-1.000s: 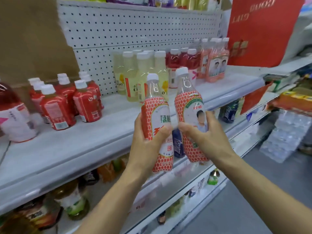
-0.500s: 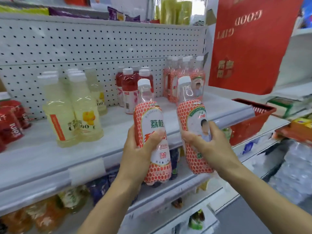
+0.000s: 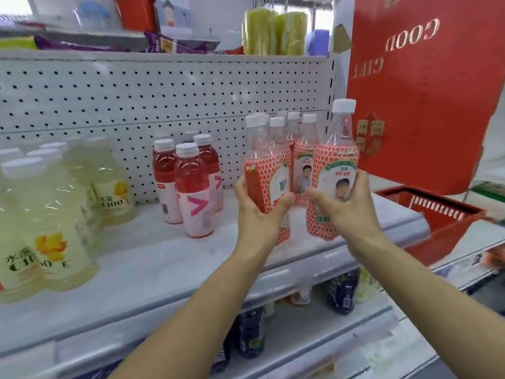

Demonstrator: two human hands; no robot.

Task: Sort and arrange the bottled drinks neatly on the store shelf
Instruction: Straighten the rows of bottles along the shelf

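The left hand (image 3: 257,214) is clamped round the waist of one red-patterned bottle (image 3: 259,181), the right hand (image 3: 352,212) round a second bottle (image 3: 336,160), both held upright at the shelf (image 3: 164,269) front. Filled rigid plastic is judged fairly heavy and its film label slick, so mid-body grips suit. Matching bottles (image 3: 302,160) are ranked just behind.

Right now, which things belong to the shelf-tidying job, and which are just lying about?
Job: left hand, right hand, left dotted bottle, right dotted bottle, matching bottles behind, pink drinks, yellow drinks, shelf.
Lying about: red basket, red gift bag, purple snack packets.
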